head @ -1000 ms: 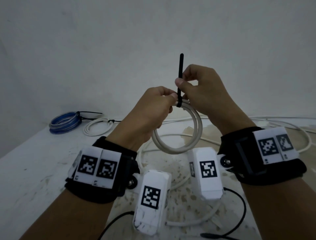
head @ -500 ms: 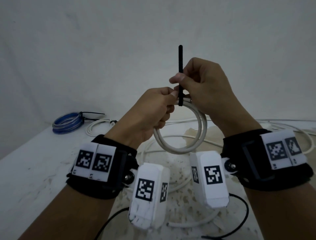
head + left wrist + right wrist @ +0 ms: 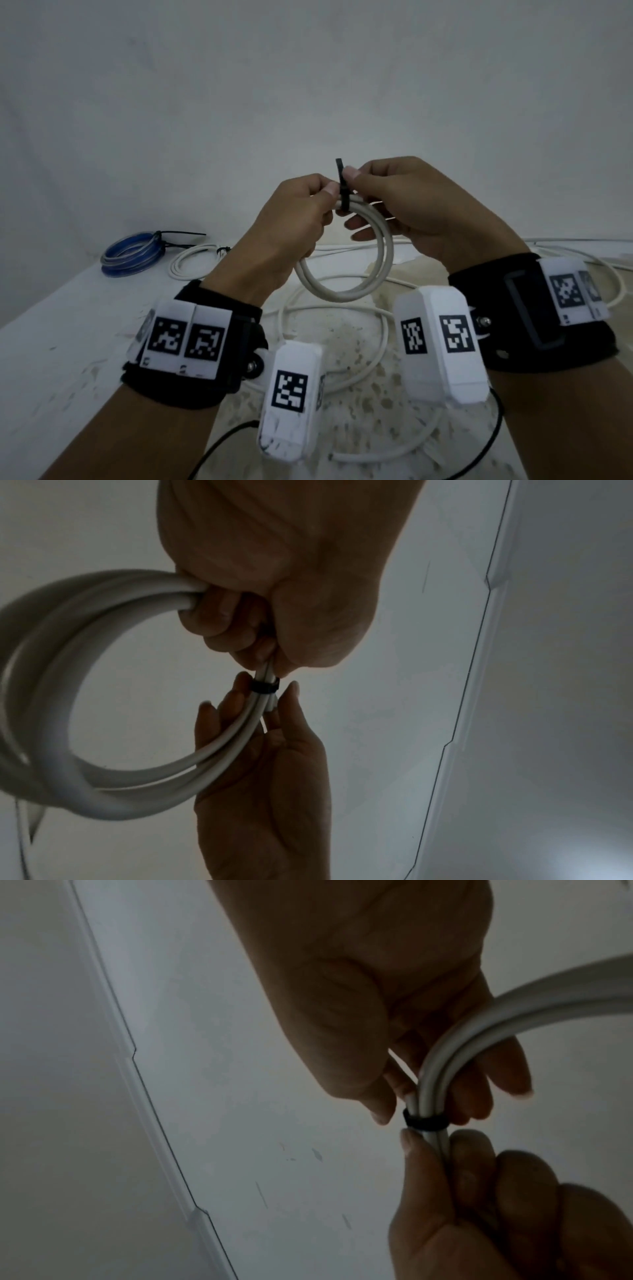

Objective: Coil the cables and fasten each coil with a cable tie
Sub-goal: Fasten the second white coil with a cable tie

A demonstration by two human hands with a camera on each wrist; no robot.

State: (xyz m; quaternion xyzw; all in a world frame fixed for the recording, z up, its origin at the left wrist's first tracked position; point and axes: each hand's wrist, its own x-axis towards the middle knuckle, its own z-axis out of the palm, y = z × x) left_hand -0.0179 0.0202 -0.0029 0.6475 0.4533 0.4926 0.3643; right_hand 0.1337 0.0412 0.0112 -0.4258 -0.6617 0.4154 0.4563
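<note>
A white table [image 3: 51, 359] carried loose white cable [image 3: 383, 329] near the middle and, at its far left, a tied blue coil [image 3: 130, 251] beside a tied white coil [image 3: 191, 262]. Above it the left hand [image 3: 291, 226] gripped a white cable coil [image 3: 356, 284] at its top, while the right hand [image 3: 421, 209] pinched the short upright tail of the black cable tie [image 3: 343, 192] looped round those strands, its other fingers loosely spread

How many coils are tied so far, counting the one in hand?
3: the blue coil and small white coil lie far left on the table; the held coil carries a black tie.
</note>
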